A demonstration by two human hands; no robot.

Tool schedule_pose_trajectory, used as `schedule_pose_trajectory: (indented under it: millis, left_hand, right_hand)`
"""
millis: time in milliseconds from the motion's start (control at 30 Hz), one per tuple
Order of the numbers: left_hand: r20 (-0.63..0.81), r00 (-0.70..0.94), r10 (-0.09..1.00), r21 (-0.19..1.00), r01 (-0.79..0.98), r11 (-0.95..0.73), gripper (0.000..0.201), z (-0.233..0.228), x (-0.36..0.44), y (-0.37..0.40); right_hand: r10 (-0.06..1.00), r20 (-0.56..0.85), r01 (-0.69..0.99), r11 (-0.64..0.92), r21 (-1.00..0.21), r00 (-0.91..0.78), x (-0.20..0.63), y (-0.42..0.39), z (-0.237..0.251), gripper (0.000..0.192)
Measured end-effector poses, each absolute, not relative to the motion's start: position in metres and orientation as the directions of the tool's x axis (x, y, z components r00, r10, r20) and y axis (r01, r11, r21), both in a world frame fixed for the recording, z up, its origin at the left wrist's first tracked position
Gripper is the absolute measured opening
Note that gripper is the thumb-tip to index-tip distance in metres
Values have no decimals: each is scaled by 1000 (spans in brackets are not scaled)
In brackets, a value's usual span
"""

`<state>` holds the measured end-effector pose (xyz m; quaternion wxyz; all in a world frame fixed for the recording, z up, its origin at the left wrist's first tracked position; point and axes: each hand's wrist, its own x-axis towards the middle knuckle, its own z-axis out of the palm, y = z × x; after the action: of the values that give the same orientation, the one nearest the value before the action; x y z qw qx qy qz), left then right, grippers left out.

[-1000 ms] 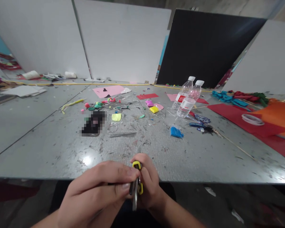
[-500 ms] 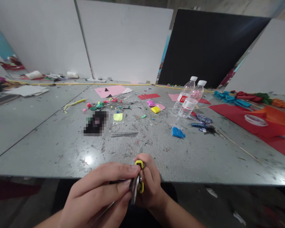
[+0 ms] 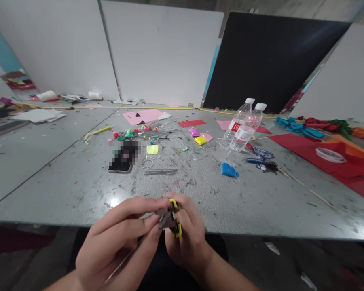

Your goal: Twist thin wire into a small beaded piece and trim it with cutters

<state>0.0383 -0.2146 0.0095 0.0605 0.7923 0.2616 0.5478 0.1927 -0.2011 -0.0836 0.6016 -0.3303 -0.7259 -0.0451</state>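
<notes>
Just over the table's near edge, my right hand (image 3: pixel 189 226) is closed around pliers (image 3: pixel 167 219) with yellow-edged handles. Their metal jaws point left, toward the fingertips of my left hand (image 3: pixel 121 236). That hand pinches a thin metal wire (image 3: pixel 121 264), whose tail runs down across the palm toward me. My left fingertips cover where the wire meets the jaws, so I cannot tell whether the jaws grip it. Beyond the hands, several straight wires (image 3: pixel 160 172) lie on the table beside a small wire ring (image 3: pixel 147 163).
Ahead on the grey table (image 3: pixel 79 194) lie a phone (image 3: pixel 124 159), a yellow-green clay piece (image 3: pixel 152 149), a yellow packet (image 3: pixel 200 140) and a blue packet (image 3: pixel 229 170). Clear water bottles (image 3: pixel 244 129) stand right of centre. Red sheets (image 3: pixel 297 147) and a thin stick (image 3: pixel 309 190) lie farther right.
The pliers have turned, so the jaws that pointed down toward me now point left. Both hands have shifted slightly up and left, and more of the wire's tail shows.
</notes>
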Motion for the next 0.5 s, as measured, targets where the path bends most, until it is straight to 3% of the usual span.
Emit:
schedule_pose_trajectory:
  millis: [133, 267, 500]
  left_hand:
    - [828, 161, 537, 464, 342, -817, 25, 6, 39, -217]
    - [826, 207, 525, 461, 287, -839, 24, 4, 40, -219]
    - [852, 282, 442, 383, 240, -892, 23, 6, 43, -217]
  right_hand:
    - [516, 857, 658, 642, -393, 8, 194, -209, -84, 12]
    - [472, 878, 685, 666, -296, -79, 197, -214, -90, 9]
    - [468, 877, 477, 799, -367, -108, 201, -210, -99, 15]
